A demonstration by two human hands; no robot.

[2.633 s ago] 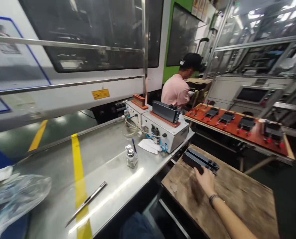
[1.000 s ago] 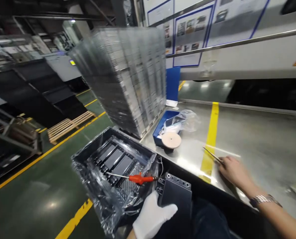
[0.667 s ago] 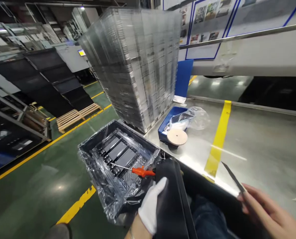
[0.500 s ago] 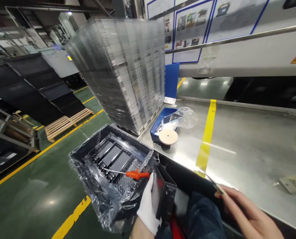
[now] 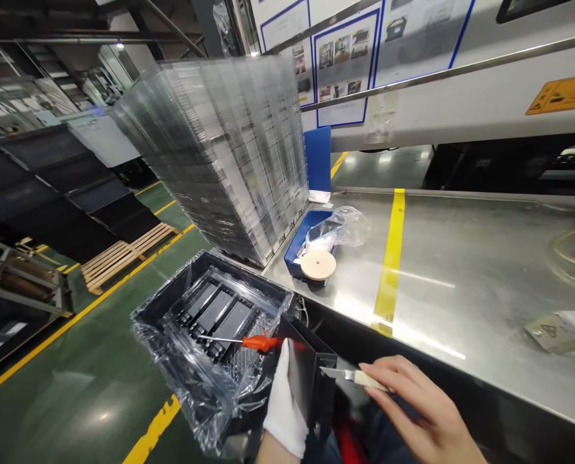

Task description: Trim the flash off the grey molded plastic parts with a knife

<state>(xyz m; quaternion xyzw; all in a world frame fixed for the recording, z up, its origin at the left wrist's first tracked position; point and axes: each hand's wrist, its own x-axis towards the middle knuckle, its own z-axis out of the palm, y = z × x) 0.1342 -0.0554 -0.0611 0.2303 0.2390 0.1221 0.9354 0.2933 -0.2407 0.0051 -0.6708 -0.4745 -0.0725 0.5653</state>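
Observation:
My left hand [image 5: 283, 412], in a white glove, is closed on a black plastic box-shaped part [image 5: 302, 380] with flat, glossy sides. Bare, my right hand [image 5: 417, 406] pinches the pale handle of a knife [image 5: 349, 375]. Its blade points left, close to the upper right edge of the black part; whether it touches I cannot tell. Just beyond my gloved hand is an orange-red handled tool [image 5: 258, 342] with a thin metal shaft. The shaft reaches over a black bin [image 5: 171, 290] lined with clear plastic, and the handle's end is partly hidden.
Several black parts [image 5: 225, 316] lie in the bin. On the metal table [image 5: 442, 270] are a blue tray [image 5: 297, 248], a round beige disc [image 5: 319, 265], a clear bag [image 5: 349, 225] and yellow tape [image 5: 389, 270]. A tall stack of clear trays [image 5: 229, 154] stands behind the bin.
My right hand has moved left with the knife, from over the table's edge to beside the black part. My left hand keeps its hold; the view has shifted slightly.

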